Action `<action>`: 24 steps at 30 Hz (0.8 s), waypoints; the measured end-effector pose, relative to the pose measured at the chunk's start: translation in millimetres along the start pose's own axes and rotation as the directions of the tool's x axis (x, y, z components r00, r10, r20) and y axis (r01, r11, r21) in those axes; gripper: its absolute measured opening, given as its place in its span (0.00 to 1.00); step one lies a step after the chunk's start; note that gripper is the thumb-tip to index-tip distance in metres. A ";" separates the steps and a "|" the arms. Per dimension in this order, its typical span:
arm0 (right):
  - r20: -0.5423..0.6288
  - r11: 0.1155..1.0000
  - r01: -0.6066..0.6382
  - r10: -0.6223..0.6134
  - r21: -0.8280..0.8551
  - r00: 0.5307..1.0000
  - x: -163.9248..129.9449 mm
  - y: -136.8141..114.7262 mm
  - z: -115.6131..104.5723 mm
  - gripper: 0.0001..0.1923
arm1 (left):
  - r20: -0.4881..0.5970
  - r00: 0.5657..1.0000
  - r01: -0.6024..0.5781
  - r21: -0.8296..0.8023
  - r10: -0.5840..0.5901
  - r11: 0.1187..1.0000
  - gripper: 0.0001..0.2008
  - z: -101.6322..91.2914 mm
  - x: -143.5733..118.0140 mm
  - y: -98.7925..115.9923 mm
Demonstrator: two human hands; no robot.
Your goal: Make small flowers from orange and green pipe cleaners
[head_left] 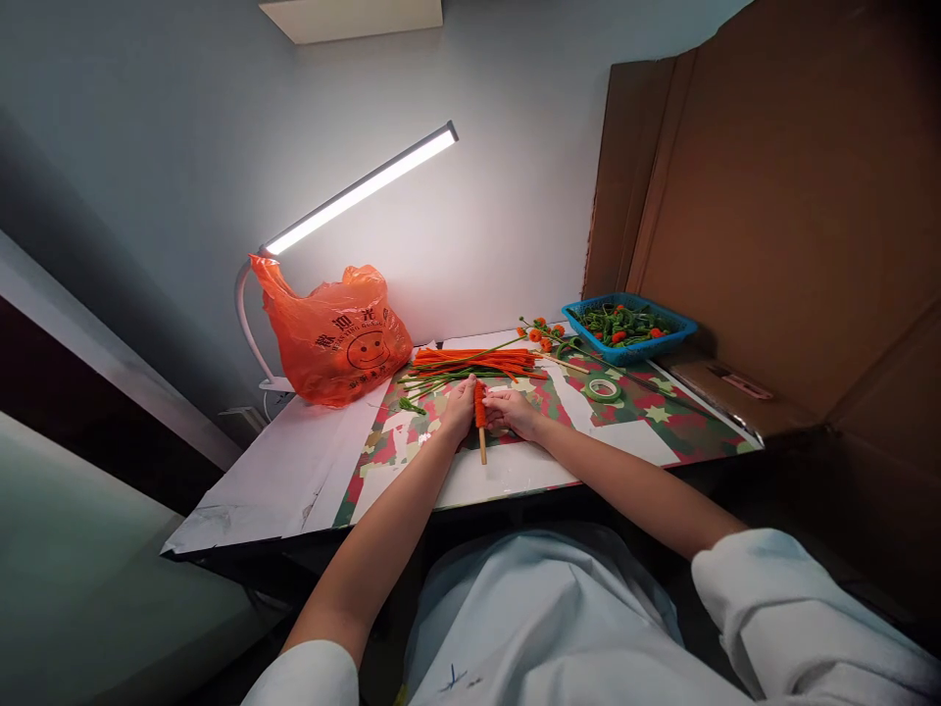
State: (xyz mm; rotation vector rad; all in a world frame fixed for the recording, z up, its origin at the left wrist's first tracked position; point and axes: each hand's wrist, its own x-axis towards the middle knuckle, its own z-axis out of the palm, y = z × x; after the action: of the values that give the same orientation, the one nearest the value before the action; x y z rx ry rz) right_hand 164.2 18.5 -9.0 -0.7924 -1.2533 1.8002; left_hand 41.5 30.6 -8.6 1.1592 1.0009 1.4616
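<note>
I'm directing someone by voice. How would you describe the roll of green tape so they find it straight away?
Start at the blue basket at the table's back right corner. Come toward the person from it onto the camouflage-patterned mat. The roll of green tape lies flat there, right of the right hand; it is the only ring, while its neighbours are long orange and green stems.

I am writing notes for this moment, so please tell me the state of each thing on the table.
Orange fuzzy wire coiled on wooden stick: held by left hand and right hand.
White bar desk lamp: on.
Orange plastic bag: slumped, mouth bunched.
Blue plastic basket: filled with green pieces.
Green tape roll: lying flat.
</note>
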 end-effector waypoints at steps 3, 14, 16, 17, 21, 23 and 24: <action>-0.005 1.000 -0.004 0.004 -0.006 1.000 -0.5 -0.5 0.6 0.12 | -0.005 1.000 0.001 -0.003 -0.001 1.000 0.22 -1.0 0.9 -2.2; 0.017 1.000 0.004 -0.003 -0.026 1.000 0.2 0.7 -0.9 0.10 | 0.009 1.000 -0.015 0.026 0.014 1.000 0.23 -1.8 1.7 -5.0; 0.028 0.999 0.009 -0.008 -0.038 1.000 1.0 2.0 -2.1 0.08 | 0.016 1.000 -0.026 0.047 0.025 0.999 0.23 -2.7 2.4 -5.6; 0.032 0.999 0.011 -0.010 -0.042 0.999 1.4 2.7 -2.5 0.08 | 0.015 0.999 -0.031 0.056 0.030 0.998 0.23 -3.0 2.5 -5.7; 0.024 0.999 0.012 -0.011 -0.050 1.000 2.3 3.5 -1.9 0.07 | 0.006 0.999 -0.033 0.064 0.032 0.997 0.23 -2.3 1.5 -5.4; 0.011 0.999 -0.002 0.002 -0.042 1.000 2.3 2.1 -0.1 0.08 | 0.008 1.000 -0.021 0.047 0.021 0.999 0.23 -1.5 1.5 -5.4; 0.000 0.999 -0.014 0.014 -0.032 1.000 2.1 0.9 0.9 0.09 | 0.003 1.000 -0.014 0.032 0.014 0.999 0.22 -1.4 2.1 -5.4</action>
State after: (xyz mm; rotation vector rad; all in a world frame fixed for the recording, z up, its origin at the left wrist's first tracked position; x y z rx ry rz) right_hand 162.2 19.8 -9.7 -0.8209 -1.2828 1.7958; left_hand 41.1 33.7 -13.8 1.1926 1.0194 1.4592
